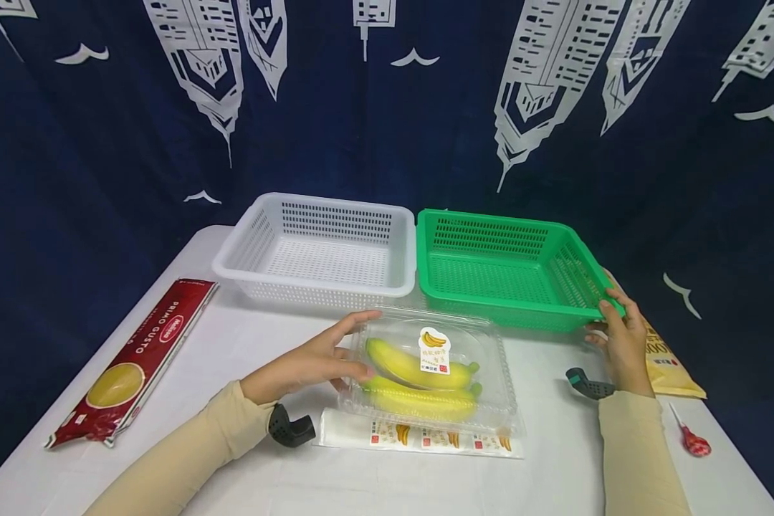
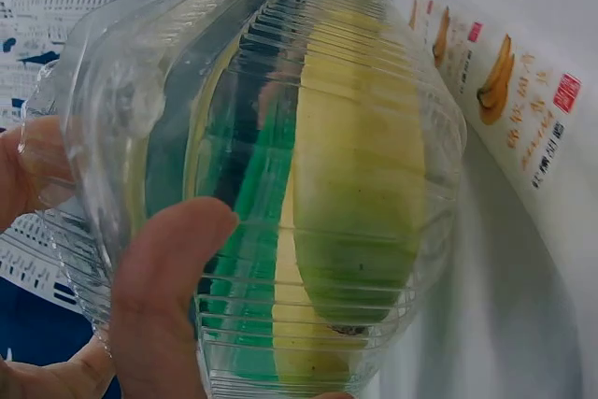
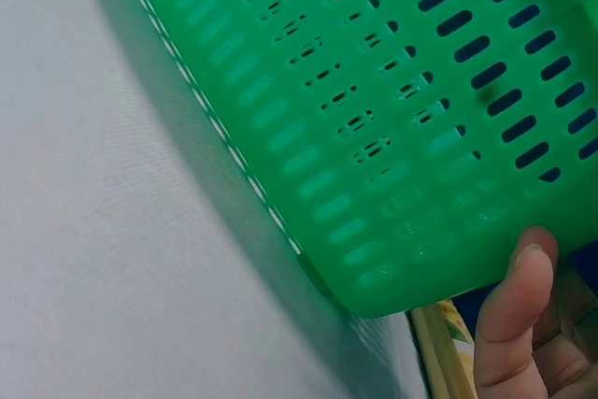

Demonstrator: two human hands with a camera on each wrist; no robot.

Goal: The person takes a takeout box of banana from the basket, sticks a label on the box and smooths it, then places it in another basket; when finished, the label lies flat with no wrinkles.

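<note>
My left hand [image 1: 309,367] grips the left side of a clear plastic clamshell box [image 1: 493,380], its thumb on the near side wall. Two yellow bananas with green tips [image 1: 419,405] lie inside, and a banana label [image 1: 434,351] is stuck on the lid. In the left wrist view the thumb [image 2: 168,296] presses the ribbed plastic, and the box looks tilted. At the near right corner of a green basket [image 1: 509,315], my right hand [image 1: 627,347] holds the rim. Its thumb [image 3: 519,315] lies against the outer corner in the right wrist view.
Beside the green basket stands a white basket [image 1: 316,287]. A sheet of banana labels [image 1: 342,430] lies in front of the box. A red pasta packet [image 1: 142,351] is at left; a yellow bag [image 1: 667,362] and red lollipop [image 1: 693,443] are at right.
</note>
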